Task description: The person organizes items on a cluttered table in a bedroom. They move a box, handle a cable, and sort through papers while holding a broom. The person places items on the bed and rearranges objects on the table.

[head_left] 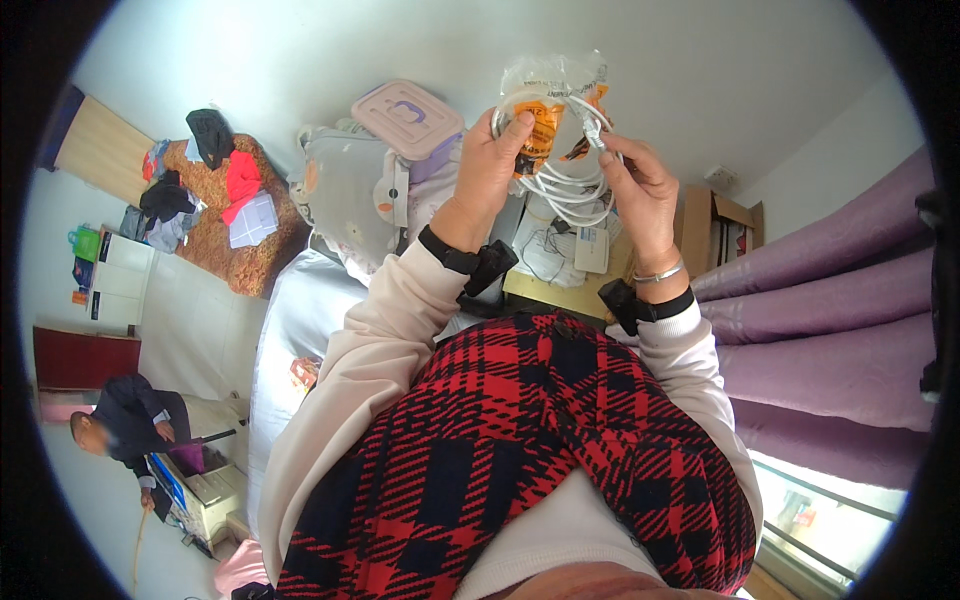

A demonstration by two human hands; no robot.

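Observation:
A coiled white cable (572, 204) and a clear plastic bag (548, 76) with an orange label are held up in front of me, above a cluttered table. My left hand (487, 170) is closed on the bag and the left side of the coil, its thumb pressed over the label. With thumb and fingers, my right hand (645, 190) pinches the cable at the coil's right side, by a bundled stretch of it. How far the coil sits inside the bag I cannot tell.
Below the coil, a white flat device (592, 250) and thin wires lie on the table. Left of it stand a lidded storage box (405, 112) and grey bedding (345, 180). Purple curtains (820, 330) hang at right, near a cardboard box (700, 228). Another person (150, 412) is far left.

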